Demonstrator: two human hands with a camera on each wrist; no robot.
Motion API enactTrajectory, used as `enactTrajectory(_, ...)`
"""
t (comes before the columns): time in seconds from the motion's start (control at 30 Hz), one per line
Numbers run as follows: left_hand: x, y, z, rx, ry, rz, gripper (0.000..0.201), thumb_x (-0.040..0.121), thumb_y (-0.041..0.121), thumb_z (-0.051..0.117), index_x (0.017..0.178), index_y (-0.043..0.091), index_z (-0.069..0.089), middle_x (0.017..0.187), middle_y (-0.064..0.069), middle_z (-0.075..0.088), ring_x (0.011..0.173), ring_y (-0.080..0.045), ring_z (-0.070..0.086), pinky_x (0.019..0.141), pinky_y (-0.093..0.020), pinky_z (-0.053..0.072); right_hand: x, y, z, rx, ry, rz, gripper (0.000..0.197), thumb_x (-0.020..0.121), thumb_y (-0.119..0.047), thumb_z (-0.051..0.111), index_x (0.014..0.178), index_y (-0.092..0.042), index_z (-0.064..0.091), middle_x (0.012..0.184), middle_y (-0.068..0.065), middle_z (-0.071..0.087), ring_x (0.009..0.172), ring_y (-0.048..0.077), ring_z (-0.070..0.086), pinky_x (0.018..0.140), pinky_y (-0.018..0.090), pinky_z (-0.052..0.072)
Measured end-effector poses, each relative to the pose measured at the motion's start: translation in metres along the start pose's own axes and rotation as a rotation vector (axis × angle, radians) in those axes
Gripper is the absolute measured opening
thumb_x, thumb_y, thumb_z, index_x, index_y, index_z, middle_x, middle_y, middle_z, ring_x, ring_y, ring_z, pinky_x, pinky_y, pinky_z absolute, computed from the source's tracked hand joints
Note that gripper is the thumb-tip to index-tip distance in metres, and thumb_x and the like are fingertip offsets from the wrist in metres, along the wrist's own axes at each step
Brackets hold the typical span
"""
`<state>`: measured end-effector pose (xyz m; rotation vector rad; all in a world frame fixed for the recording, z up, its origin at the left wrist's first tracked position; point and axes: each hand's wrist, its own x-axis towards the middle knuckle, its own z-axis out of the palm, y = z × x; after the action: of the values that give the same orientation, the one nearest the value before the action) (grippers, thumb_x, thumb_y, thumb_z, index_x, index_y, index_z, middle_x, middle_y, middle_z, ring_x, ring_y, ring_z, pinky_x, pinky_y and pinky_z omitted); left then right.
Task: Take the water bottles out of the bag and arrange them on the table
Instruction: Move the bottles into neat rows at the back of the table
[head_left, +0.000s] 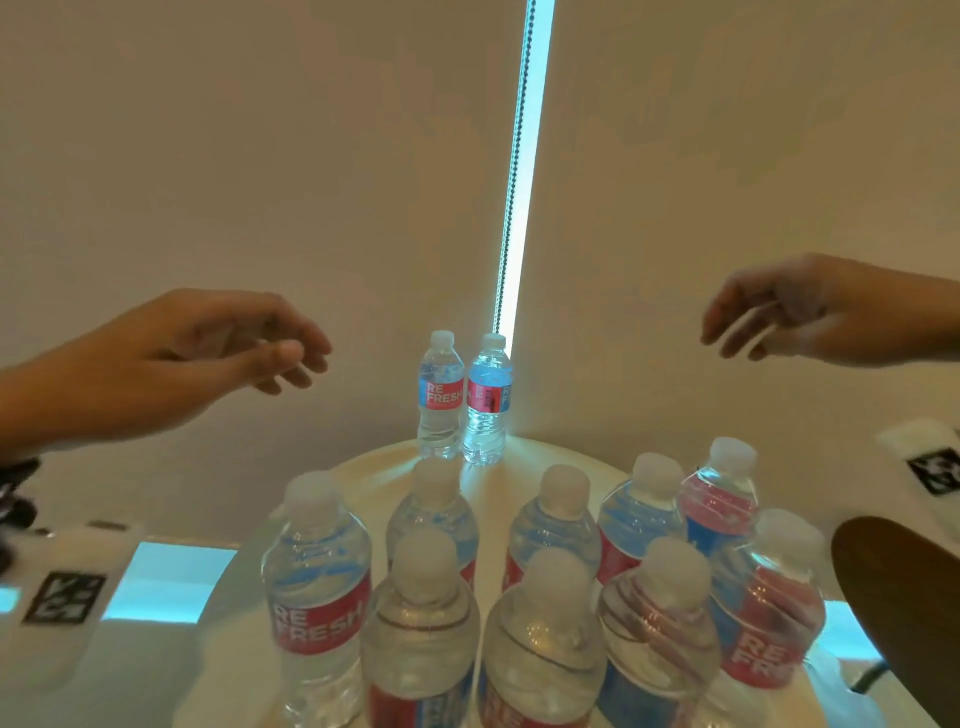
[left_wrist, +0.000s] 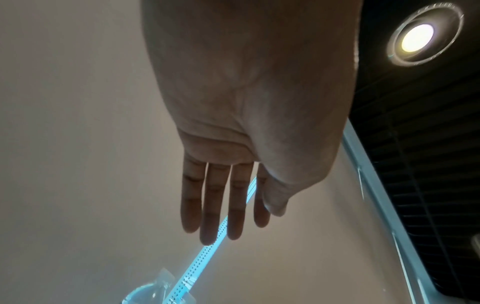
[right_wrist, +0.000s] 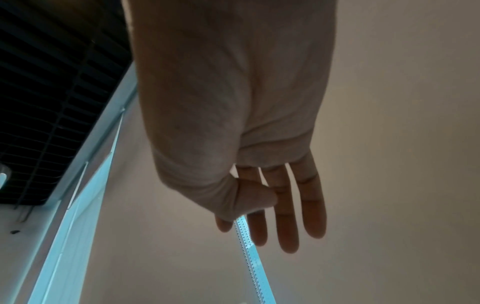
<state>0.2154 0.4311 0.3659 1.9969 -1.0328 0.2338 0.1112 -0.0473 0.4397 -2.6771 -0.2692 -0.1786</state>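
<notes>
Several clear water bottles with red and blue labels stand upright in a cluster on the near part of a round white table. Two more bottles stand side by side at its far edge. My left hand hovers in the air to the left, above the bottles, fingers relaxed and holding nothing. My right hand hovers at the right, likewise empty. In the wrist views the left hand and the right hand show straight fingers with nothing in them. No bag is in view.
A beige window blind with a beaded cord hangs behind the table. A dark round chair back sits at the lower right. White pieces with black-and-white markers lie at the left and right edges.
</notes>
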Motion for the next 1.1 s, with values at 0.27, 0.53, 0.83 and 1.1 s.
enactTrajectory(0.27, -0.072, 0.009, 0.038, -0.094, -0.048, -0.018, 0.038, 0.081, 0.023, 0.077, 0.114, 0.038, 0.067, 0.116, 0.008, 0.073, 0.100, -0.014, 0.073, 0.083, -0.029, 0.059, -0.080, 0.006, 0.060, 0.009, -0.135, -0.096, 0.067, 0.077, -0.031, 0.082, 0.131, -0.053, 0.049, 0.134, -0.022, 0.058, 0.118, 0.008, 0.063, 0.089, 0.027, 0.058)
enactTrajectory(0.53, -0.068, 0.021, 0.056, -0.158, -0.180, -0.126, 0.039, 0.076, 0.039, 0.078, 0.110, 0.028, 0.064, 0.112, -0.002, 0.072, 0.098, -0.023, 0.073, 0.073, -0.044, 0.062, -0.075, 0.012, 0.094, 0.185, -0.067, -0.036, 0.064, 0.069, -0.039, 0.086, 0.121, -0.052, 0.051, 0.124, -0.021, 0.062, 0.115, 0.010, 0.065, 0.088, 0.036, 0.061)
enactTrajectory(0.83, -0.038, 0.013, 0.030, -0.221, -0.044, -0.218, 0.063, 0.046, 0.052, 0.092, 0.093, 0.018, 0.070, 0.093, -0.012, 0.077, 0.079, -0.024, 0.076, 0.061, -0.033, 0.061, -0.068, 0.018, 0.093, 0.238, 0.002, -0.093, 0.058, 0.074, -0.029, 0.081, 0.124, -0.031, 0.052, 0.107, 0.000, 0.067, 0.097, 0.037, 0.069, 0.072, 0.053, 0.060)
enactTrajectory(1.1, 0.050, 0.020, 0.037, -0.246, -0.007, -0.170, 0.028, 0.075, 0.020, 0.079, 0.099, 0.011, 0.067, 0.105, -0.021, 0.071, 0.084, -0.018, 0.068, 0.068, -0.034, 0.058, -0.013, 0.014, 0.052, 0.103, 0.172, -0.097, 0.050, 0.074, -0.031, 0.081, 0.116, -0.037, 0.053, 0.106, 0.000, 0.061, 0.082, 0.032, 0.073, 0.071, 0.047, 0.062)
